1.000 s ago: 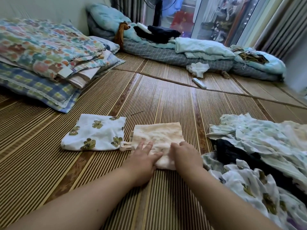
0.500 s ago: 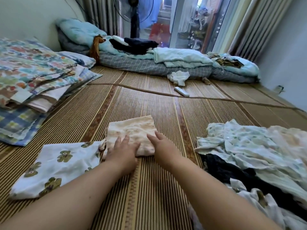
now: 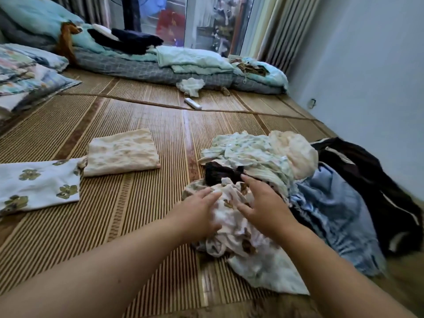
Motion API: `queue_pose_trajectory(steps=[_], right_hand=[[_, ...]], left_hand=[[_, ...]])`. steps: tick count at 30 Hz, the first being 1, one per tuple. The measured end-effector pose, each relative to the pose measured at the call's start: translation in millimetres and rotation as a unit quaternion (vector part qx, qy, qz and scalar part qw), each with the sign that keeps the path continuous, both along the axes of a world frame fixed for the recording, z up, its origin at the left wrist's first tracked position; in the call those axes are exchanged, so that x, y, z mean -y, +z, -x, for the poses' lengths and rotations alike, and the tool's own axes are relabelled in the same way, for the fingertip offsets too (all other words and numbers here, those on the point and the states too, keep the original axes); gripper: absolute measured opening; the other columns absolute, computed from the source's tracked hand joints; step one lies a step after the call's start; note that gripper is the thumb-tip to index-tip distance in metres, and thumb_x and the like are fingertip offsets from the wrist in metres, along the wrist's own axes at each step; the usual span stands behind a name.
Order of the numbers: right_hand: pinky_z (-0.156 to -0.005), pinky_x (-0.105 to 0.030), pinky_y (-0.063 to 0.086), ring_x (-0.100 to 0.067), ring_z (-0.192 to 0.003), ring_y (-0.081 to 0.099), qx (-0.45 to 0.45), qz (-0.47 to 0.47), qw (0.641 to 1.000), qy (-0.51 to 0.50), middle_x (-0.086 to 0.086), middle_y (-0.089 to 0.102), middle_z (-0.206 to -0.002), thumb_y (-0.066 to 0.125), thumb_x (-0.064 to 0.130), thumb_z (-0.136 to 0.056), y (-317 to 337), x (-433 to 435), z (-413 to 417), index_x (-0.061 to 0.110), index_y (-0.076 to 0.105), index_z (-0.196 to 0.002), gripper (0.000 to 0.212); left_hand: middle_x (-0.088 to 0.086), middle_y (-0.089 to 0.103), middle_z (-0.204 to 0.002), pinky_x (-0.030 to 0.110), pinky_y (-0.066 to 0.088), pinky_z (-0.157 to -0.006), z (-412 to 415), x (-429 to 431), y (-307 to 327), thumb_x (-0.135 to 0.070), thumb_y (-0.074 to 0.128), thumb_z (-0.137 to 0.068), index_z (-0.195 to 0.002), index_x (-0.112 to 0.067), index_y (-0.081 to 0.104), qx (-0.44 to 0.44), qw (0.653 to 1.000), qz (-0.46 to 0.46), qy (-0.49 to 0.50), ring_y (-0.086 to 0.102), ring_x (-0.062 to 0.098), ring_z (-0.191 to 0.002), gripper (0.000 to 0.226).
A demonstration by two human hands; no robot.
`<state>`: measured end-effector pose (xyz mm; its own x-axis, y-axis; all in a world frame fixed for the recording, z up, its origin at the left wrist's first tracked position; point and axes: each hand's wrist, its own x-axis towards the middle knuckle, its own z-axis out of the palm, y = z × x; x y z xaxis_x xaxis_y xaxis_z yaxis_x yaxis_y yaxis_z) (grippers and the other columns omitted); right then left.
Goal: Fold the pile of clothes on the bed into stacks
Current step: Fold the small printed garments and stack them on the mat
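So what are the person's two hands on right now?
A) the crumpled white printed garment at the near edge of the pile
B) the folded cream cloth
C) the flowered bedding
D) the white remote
A: the left hand and right hand both rest on the crumpled white printed garment, while the folded cream cloth lies apart to their left.

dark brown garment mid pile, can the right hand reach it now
Probably yes: the dark brown garment lies partly exposed just beyond the right hand, whose fingers rest on the white printed cloth.

Head view, forward-down, close over mat (image 3: 137, 214)
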<state>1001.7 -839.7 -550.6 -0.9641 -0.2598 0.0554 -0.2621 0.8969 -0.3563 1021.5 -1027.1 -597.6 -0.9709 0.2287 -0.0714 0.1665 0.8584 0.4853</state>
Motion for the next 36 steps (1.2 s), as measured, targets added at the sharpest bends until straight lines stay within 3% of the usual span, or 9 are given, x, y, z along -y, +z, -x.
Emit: queue_pose_trajectory(steps=[3, 7, 10, 14, 22, 25, 28, 30, 36], right_hand=[[-0.103, -0.028, 0.039, -0.014, -0.13, 0.043, 0.048, 0.001, 0.999, -0.016, 0.004, 0.044, -0.146, 0.07, 0.035, -0.082, -14.8, -33.6, -10.6, 0.033, 0.03, -0.149, 0.078], [-0.11, -0.043, 0.037, -0.015, -0.135, 0.04, 0.11, 0.008, 0.994, -0.026, 0.008, 0.035, -0.153, 0.068, 0.046, -0.081, -34.7, -53.2, -17.7, 0.038, 0.027, -0.149, 0.08], [-0.103, -0.042, 0.041, -0.016, -0.13, 0.046, 0.111, 0.019, 0.993, -0.035, 0.013, 0.048, -0.142, 0.065, 0.059, -0.074, -37.0, -48.3, -15.9, 0.042, 0.033, -0.145, 0.08], [-0.076, -0.04, 0.053, -0.023, -0.089, 0.066, 0.064, 0.149, 0.985, -0.062, 0.004, 0.072, -0.089, 0.063, 0.038, -0.086, -23.2, -34.1, -8.7, 0.026, 0.07, -0.092, 0.016], [-0.064, -0.038, 0.056, -0.022, -0.068, 0.066, 0.013, 0.491, 0.87, -0.034, -0.004, 0.07, -0.071, 0.056, 0.028, -0.095, 104.1, -17.8, -11.0, 0.019, 0.069, -0.078, 0.024], [-0.056, -0.029, 0.056, -0.01, -0.057, 0.066, -0.036, 0.394, 0.918, -0.004, 0.006, 0.069, -0.061, 0.054, 0.039, -0.096, 148.0, -1.7, -20.7, 0.018, 0.069, -0.082, 0.029], [-0.05, -0.027, 0.055, -0.009, -0.055, 0.066, -0.046, 0.36, 0.931, 0.028, 0.008, 0.068, -0.059, 0.054, 0.043, -0.095, 175.1, 18.9, -33.4, 0.023, 0.068, -0.077, 0.031], [-0.055, -0.031, 0.057, -0.012, -0.06, 0.068, -0.047, 0.335, 0.939, 0.055, 0.007, 0.069, -0.065, 0.061, 0.051, -0.087, 187.0, 31.4, -40.6, 0.025, 0.068, -0.078, 0.028], [-0.056, -0.023, 0.05, -0.008, -0.068, 0.064, 0.011, 0.132, 0.985, 0.114, 0.007, 0.066, -0.084, 0.084, 0.039, -0.065, 199.8, 50.2, -50.4, 0.037, 0.067, -0.082, 0.024]], left_hand=[[0.003, 0.039, -0.151, 0.038, 0.041, -0.106, 6.5, -28.2, -1.2, -0.05, 0.07, -0.081, -0.152, -0.026, 0.019, 0.095, 0.978, -0.148, 0.109, 0.043, 0.026, -0.134, 0.091], [0.003, 0.067, -0.096, 0.028, 0.053, -0.073, 13.1, -39.5, 12.4, -0.031, 0.067, -0.086, -0.103, -0.014, 0.064, 0.11, 0.966, -0.174, 0.154, 0.064, 0.022, -0.091, 0.024], [0.001, 0.07, -0.089, 0.041, 0.057, -0.08, 7.7, -39.6, 43.6, -0.027, 0.065, -0.088, -0.095, -0.022, 0.068, 0.078, 0.961, -0.248, 0.09, 0.067, 0.023, -0.087, 0.009], [0.009, 0.072, -0.097, 0.044, 0.059, -0.079, -6.6, -27.5, 100.6, -0.012, 0.065, -0.089, -0.109, -0.019, 0.067, 0.068, 0.922, -0.38, 0.032, 0.07, 0.028, -0.088, 0.021], [-0.017, 0.053, -0.111, 0.012, 0.047, -0.049, -28.4, 50.1, 182.3, -0.033, 0.082, -0.068, -0.135, -0.039, 0.047, -0.11, 0.967, -0.208, 0.094, 0.06, 0.003, -0.077, 0.076], [-0.023, 0.05, -0.113, 0.006, 0.038, -0.055, -43.9, 79.1, 202.9, -0.044, 0.082, -0.06, -0.128, -0.046, 0.051, -0.132, 0.979, -0.134, 0.084, 0.05, -0.01, -0.079, 0.075], [-0.035, 0.059, -0.084, 0.007, 0.038, -0.051, -60.8, 98.7, 220.4, -0.04, 0.082, -0.066, -0.101, -0.047, 0.064, -0.138, 0.988, -0.036, 0.057, 0.058, -0.009, -0.068, 0.04], [-0.019, 0.064, -0.068, 0.008, 0.039, -0.048, -70.2, 113.3, 228.5, -0.033, 0.076, -0.079, -0.081, -0.043, 0.065, -0.155, 0.986, -0.012, 0.056, 0.061, -0.002, -0.062, 0.015], [-0.001, 0.064, -0.071, 0.029, 0.046, -0.058, -93.6, 177.1, 247.1, -0.022, 0.059, -0.093, -0.078, -0.022, 0.064, -0.264, 0.938, -0.141, 0.177, 0.058, 0.014, -0.064, 0.016]])
